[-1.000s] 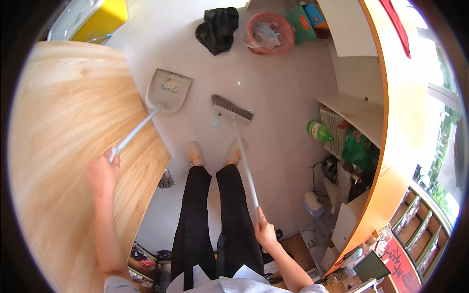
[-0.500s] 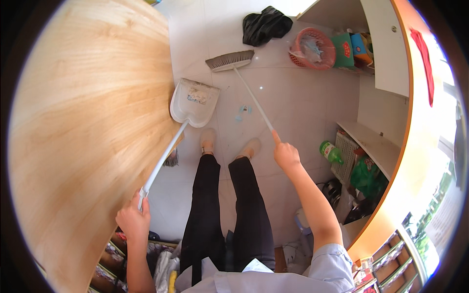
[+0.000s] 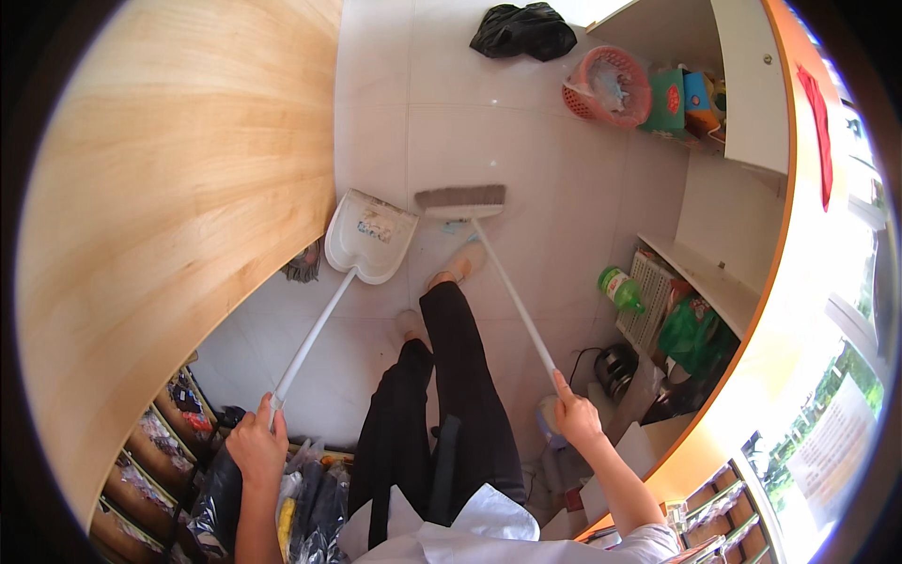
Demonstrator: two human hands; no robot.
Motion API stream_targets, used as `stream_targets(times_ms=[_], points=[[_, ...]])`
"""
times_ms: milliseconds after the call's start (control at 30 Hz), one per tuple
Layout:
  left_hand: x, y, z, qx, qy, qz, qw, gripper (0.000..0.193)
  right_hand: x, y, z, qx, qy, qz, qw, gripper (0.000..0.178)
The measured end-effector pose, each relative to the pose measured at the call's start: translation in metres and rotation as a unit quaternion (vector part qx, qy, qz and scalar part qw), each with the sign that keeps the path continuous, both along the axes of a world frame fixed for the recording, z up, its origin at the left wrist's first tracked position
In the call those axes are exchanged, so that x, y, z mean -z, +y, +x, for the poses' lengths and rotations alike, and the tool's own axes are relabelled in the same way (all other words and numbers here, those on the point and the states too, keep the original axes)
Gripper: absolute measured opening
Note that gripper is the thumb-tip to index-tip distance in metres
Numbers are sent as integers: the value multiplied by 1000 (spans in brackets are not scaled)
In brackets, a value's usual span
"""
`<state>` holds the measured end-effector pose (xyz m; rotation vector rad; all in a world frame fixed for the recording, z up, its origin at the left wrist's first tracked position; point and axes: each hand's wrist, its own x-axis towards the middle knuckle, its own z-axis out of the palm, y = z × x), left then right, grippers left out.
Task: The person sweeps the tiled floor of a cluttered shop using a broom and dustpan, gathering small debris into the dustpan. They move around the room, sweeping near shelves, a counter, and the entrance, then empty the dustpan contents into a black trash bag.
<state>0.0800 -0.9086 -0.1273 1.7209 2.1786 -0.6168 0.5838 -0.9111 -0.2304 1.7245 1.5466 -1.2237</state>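
My left hand (image 3: 256, 442) is wrapped round the upper end of the long white handle of a dustpan (image 3: 387, 249). The pan lies on the floor beside the wooden panel, its wide edge facing away from me. In my right hand (image 3: 577, 416) is the handle of a broom (image 3: 460, 200), the index finger stretched along the shaft. The broom's grey-brown bristles rest on the floor just right of the pan, apart from it. Small light-blue scraps (image 3: 456, 227) lie on my side of the broom head, partly hidden by it. My right shoe (image 3: 465, 258) stands close behind them.
A wooden panel (image 3: 207, 122) bounds the left side. Far off are a black plastic bag (image 3: 522, 32) and a red basket (image 3: 601, 99) with a liner. Along the right stand open shelves (image 3: 719, 287) and a green bottle (image 3: 620, 289). Bagged goods (image 3: 315, 498) crowd near my left arm.
The broom head has come toward me, to the near floor by the scraps, as my right hand drew back. My right foot has stepped forward. The black bag and basket now appear farther away.
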Motion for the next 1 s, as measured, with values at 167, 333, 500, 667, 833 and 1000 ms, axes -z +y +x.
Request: stream_targets(times_ms=[167,333,500,667,833,1000], points=[[7,-55,-20,53,2,-2,999,33,4,-25,-14,119,8,85,989,60],[40,-82,-35,161,-16,-22,987,30,72,-48,-30,200,45,170,964,57],[71,-85,-33,241,7,-53,969,28,97,-99,-110,338,24,26,940,60],[77,-80,-28,259,7,-43,965,27,57,-157,-197,455,144,-104,872,64],[74,-82,-25,260,26,-76,962,27,27,-186,-243,459,235,-209,831,62],[78,-104,-37,236,-3,-28,971,26,-26,-198,-229,437,258,-205,837,63]])
